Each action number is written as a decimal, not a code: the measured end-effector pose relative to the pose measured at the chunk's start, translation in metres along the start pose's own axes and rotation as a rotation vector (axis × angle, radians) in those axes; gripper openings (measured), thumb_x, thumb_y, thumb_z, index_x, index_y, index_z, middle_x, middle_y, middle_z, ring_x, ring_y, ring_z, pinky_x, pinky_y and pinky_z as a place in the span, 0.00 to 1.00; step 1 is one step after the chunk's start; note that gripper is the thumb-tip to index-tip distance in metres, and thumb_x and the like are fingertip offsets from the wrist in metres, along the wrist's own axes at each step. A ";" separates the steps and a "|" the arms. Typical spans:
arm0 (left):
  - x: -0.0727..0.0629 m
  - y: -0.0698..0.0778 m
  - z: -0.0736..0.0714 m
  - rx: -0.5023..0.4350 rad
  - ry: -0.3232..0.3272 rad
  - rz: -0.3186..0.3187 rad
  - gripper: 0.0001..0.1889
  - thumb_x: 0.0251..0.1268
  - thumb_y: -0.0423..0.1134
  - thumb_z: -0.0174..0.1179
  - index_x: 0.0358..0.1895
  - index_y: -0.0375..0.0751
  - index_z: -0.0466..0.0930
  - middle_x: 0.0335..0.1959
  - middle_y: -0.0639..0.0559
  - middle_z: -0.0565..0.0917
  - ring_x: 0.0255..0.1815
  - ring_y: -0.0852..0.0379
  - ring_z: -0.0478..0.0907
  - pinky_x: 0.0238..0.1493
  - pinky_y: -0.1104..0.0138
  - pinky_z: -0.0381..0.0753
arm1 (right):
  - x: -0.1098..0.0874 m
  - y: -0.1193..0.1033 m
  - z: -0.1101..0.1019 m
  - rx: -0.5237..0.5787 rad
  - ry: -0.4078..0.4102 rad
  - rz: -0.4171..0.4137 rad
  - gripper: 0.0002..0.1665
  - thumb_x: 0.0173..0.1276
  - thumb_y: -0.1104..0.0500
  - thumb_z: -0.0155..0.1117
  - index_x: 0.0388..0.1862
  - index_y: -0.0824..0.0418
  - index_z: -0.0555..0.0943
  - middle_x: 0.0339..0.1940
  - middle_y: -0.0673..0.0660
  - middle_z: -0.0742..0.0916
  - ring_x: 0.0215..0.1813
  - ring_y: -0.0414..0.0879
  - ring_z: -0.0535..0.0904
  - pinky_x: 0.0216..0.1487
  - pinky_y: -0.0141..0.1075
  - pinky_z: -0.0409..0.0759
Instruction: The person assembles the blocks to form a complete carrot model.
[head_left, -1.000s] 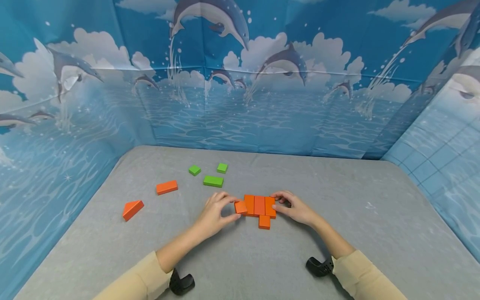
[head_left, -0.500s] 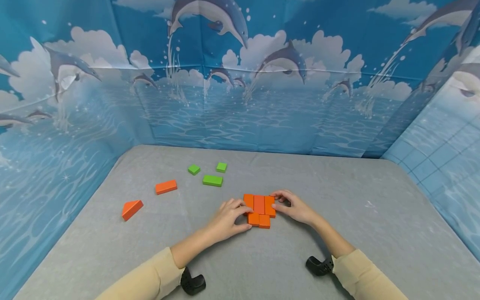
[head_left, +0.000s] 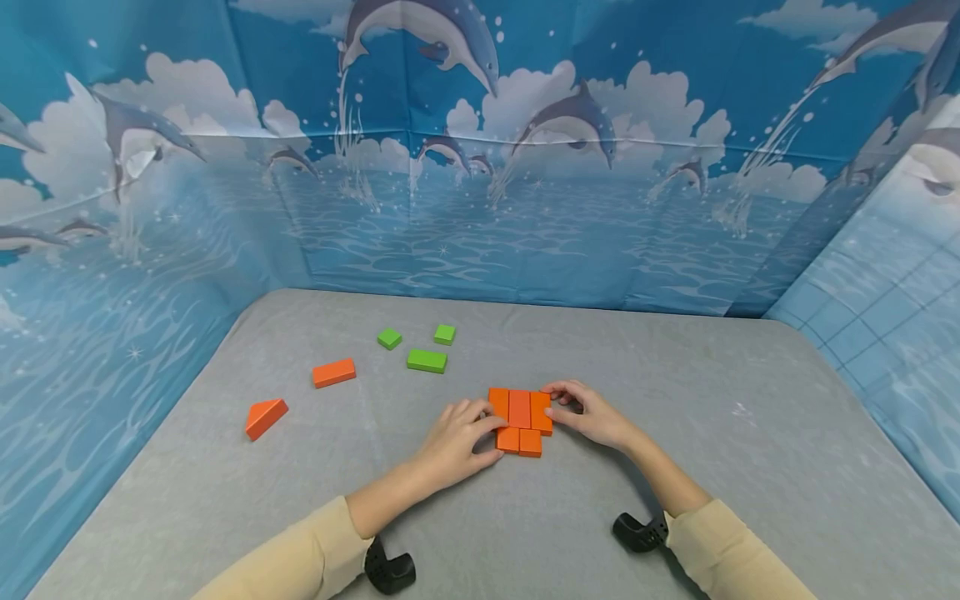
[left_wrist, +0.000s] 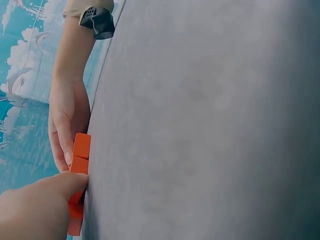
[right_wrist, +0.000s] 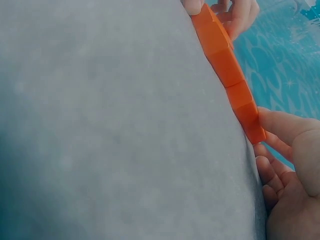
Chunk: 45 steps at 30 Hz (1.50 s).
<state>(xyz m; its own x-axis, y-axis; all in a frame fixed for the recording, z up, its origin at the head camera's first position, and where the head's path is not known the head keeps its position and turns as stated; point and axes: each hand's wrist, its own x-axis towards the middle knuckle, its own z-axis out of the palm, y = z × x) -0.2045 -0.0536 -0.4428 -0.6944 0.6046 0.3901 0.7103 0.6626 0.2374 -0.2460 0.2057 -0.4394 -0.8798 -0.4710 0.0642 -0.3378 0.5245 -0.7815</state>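
Several orange wooden blocks lie flat against each other on the grey table. Three upright rectangles form the back row: a left block (head_left: 498,400), a middle block (head_left: 519,409) and a right block (head_left: 539,415). Two small square blocks sit in front of them. My left hand (head_left: 450,446) pinches the left square block (head_left: 507,441), its thumb (left_wrist: 79,181) at the near side and fingertips over the top. Beside it is the other square block (head_left: 530,444). My right hand (head_left: 592,417) holds the right rectangle's outer side, with its thumb (right_wrist: 280,122) against the orange edge.
Left of the hands lie an orange rectangular block (head_left: 333,373) and an orange triangular block (head_left: 266,418). Farther back are a green rectangular block (head_left: 427,361) and two small green blocks, one left (head_left: 389,338), one right (head_left: 445,335). A dolphin-printed curtain (head_left: 480,233) encloses the table.
My left hand has brought the small square block from the group's left side toward me and right, against the other square. Its last half second is nearly still. The right hand has stayed put.
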 end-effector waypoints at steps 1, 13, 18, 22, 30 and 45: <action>0.000 0.000 0.000 0.005 0.002 -0.004 0.16 0.56 0.48 0.63 0.48 0.50 0.80 0.45 0.56 0.73 0.41 0.59 0.67 0.44 0.65 0.65 | 0.000 0.000 0.000 0.001 0.000 0.000 0.22 0.66 0.54 0.58 0.56 0.61 0.73 0.50 0.58 0.76 0.49 0.50 0.70 0.48 0.40 0.69; -0.002 0.002 0.004 0.007 0.042 -0.023 0.16 0.53 0.46 0.64 0.47 0.50 0.81 0.45 0.56 0.74 0.40 0.59 0.67 0.41 0.65 0.65 | 0.001 -0.002 0.000 0.020 0.005 -0.003 0.21 0.66 0.55 0.58 0.56 0.61 0.73 0.52 0.59 0.76 0.50 0.51 0.71 0.50 0.44 0.68; 0.002 0.007 0.004 -0.005 0.032 -0.025 0.19 0.51 0.49 0.65 0.48 0.50 0.80 0.44 0.56 0.74 0.42 0.59 0.67 0.43 0.64 0.65 | 0.001 -0.002 -0.001 0.013 0.014 -0.014 0.21 0.66 0.55 0.58 0.56 0.62 0.73 0.52 0.60 0.76 0.49 0.51 0.71 0.49 0.42 0.69; 0.007 0.011 0.008 0.007 0.042 -0.003 0.21 0.52 0.54 0.64 0.48 0.50 0.79 0.43 0.56 0.73 0.41 0.59 0.67 0.43 0.65 0.65 | 0.001 -0.002 -0.001 0.011 0.012 -0.013 0.21 0.66 0.55 0.58 0.56 0.62 0.73 0.51 0.60 0.76 0.49 0.51 0.71 0.49 0.42 0.68; 0.011 0.014 0.016 0.031 0.056 -0.006 0.18 0.54 0.53 0.63 0.46 0.51 0.80 0.42 0.56 0.73 0.40 0.59 0.66 0.42 0.65 0.64 | 0.001 -0.003 -0.001 0.025 -0.007 -0.005 0.21 0.66 0.54 0.57 0.56 0.62 0.73 0.52 0.60 0.76 0.50 0.51 0.70 0.49 0.44 0.68; 0.014 0.007 0.006 -0.065 0.115 -0.028 0.21 0.51 0.53 0.65 0.47 0.48 0.80 0.42 0.54 0.74 0.38 0.58 0.66 0.42 0.63 0.64 | 0.001 -0.001 0.000 0.006 -0.008 0.008 0.21 0.67 0.54 0.57 0.56 0.61 0.73 0.52 0.59 0.75 0.50 0.50 0.70 0.49 0.39 0.68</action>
<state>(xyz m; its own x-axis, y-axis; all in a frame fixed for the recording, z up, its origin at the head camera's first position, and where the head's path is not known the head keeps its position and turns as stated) -0.2103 -0.0381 -0.4411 -0.6987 0.5294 0.4812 0.6997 0.6461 0.3050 -0.2468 0.2050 -0.4388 -0.8799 -0.4722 0.0533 -0.3289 0.5243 -0.7854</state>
